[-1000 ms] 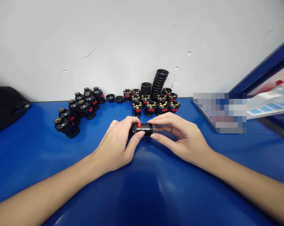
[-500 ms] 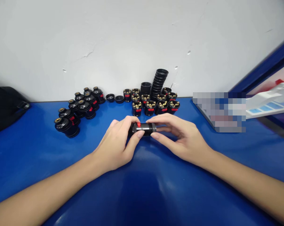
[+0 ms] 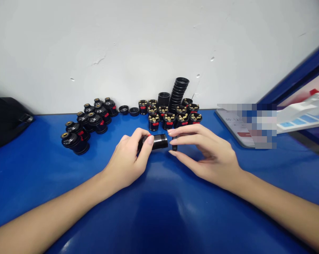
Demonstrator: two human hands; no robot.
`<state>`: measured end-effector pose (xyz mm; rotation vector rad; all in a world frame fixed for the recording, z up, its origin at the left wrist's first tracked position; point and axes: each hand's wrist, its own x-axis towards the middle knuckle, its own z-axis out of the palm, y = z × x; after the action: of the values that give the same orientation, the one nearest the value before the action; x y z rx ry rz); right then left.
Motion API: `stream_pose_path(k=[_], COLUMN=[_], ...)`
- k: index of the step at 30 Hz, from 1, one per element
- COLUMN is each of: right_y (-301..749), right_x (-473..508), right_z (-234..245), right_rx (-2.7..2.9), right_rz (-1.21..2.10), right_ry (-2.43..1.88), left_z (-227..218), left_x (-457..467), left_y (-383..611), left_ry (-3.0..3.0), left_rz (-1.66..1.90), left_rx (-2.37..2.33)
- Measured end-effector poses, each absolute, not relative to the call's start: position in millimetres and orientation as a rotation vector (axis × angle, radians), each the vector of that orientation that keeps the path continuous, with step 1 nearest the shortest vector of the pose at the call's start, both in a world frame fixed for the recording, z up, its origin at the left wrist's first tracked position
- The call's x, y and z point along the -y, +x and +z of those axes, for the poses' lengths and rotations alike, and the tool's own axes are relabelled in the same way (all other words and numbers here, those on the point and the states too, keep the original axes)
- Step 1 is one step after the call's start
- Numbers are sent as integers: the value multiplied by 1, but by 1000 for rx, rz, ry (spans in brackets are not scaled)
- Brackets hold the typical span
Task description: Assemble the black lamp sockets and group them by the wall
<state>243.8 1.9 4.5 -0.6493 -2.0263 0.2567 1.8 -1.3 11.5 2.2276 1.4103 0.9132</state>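
Lying on its side in my left hand (image 3: 130,157) is a black lamp socket (image 3: 160,141) with a red switch; the fingers are closed round its left part. A short gap separates its bare right end from a black ring (image 3: 175,143), which my right hand (image 3: 205,150) pinches between thumb and fingertips. Behind the hands stand several black socket bodies (image 3: 169,121) with brass contacts on top and red switches. To the left are several capped black lamp sockets (image 3: 74,143) with brass tops.
A tall leaning stack of black rings (image 3: 178,93) and a shorter stack (image 3: 164,98) stand near the wall. Two loose rings (image 3: 123,109) lie left of them. A phone (image 3: 232,128), partly pixelated, is at the right. A black bag (image 3: 8,121) sits far left.
The ring has come off the socket's right end and moved right with my right hand. My left hand has shifted slightly left with the socket.
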Motion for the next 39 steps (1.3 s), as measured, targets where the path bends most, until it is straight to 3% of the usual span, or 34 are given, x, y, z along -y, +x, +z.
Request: stream_pose_path(k=[8,19,28,39], right_y=[245,239,237,236], right_x=[-2,8,7,12], right_z=[4,0,1,6], right_rx=[1900,1797,1735,1700], right_rz=[367,611,631,695], right_ry=[-698,-617,-667,-659], left_z=[12,7,7,9], left_x=[3,1,-1,-2], left_y=[4,3,2,2], left_ry=[2351,2427,2428,2575], left_rz=[1178,1110,1312,1243], left_rx=[-1147,-896,-1032,-805])
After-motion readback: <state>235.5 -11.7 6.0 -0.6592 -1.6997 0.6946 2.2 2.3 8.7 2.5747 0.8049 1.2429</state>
